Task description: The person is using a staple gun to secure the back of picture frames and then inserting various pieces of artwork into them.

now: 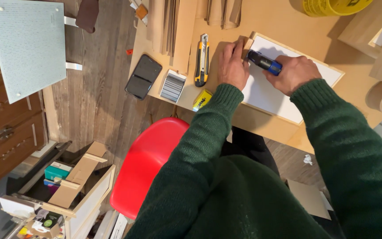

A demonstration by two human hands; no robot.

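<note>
My right hand grips the blue tool at the corner of the white framed panel on the table. My left hand presses flat on the frame corner; I should keep that pressure firm.

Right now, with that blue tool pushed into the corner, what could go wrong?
The left hand pins a small wooden piece right beside the tip of the blue tool in the right hand, so a slip could catch the fingers. The phone hangs partly over the table edge and might fall if bumped.
</note>
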